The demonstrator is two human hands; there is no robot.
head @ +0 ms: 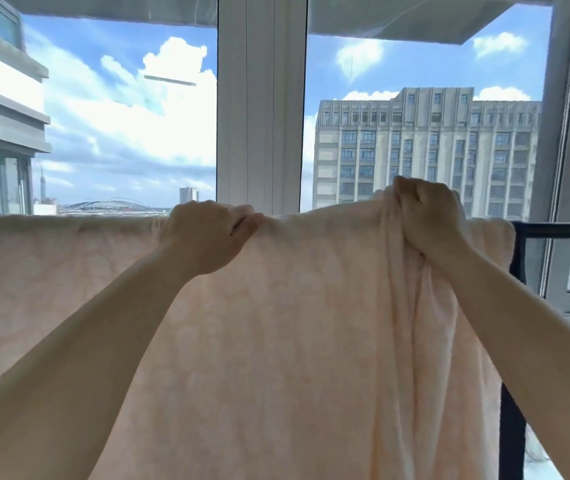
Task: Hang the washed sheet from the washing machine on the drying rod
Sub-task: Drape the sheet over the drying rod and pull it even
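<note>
Fingers of the left hand [207,233] pinch the top fold of the sheet [276,341]; the right hand [428,216] clutches a bunched gather; the pale peach, soft, faintly patterned cloth already drapes over the black drying rod [560,230]; spreading seems under way; next, likely draw the bunch rightward, flat along the bar, before the white-framed window [259,98].

Sheet [276,341] hides most of the drying rod [560,230].
</note>
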